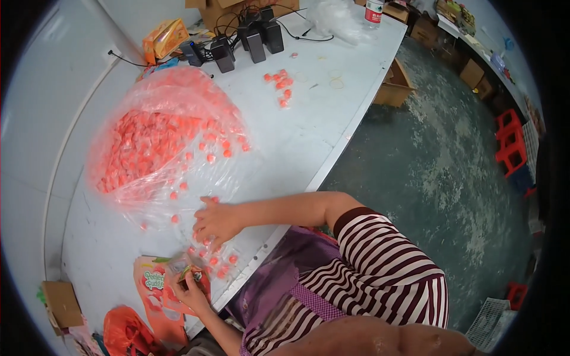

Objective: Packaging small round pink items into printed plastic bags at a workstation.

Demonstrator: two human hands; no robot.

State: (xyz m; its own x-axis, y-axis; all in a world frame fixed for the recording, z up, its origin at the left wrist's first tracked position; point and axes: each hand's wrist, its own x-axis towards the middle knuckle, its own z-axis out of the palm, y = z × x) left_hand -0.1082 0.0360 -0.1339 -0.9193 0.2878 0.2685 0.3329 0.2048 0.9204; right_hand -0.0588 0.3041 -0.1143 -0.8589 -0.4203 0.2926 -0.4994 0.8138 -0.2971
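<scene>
As my right hand (217, 224) spreads loosely over red wrapped pieces (232, 259) near the table (285, 160) edge, my left pinches a pouch (177, 268). Gathering looks to be the step in hand, the next move calling, I judge, for a steady pouch mouth. Just left lies a pink packet (155, 308) (large pale lettering, brand uncertain).

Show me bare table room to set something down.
Widest free patch: the white tabletop between the far cluster of red pieces, the right forearm and bulging bag. Smaller: left of the pouches. Crowded: around the right hand and left hand, and the back, with black adapters.
</scene>
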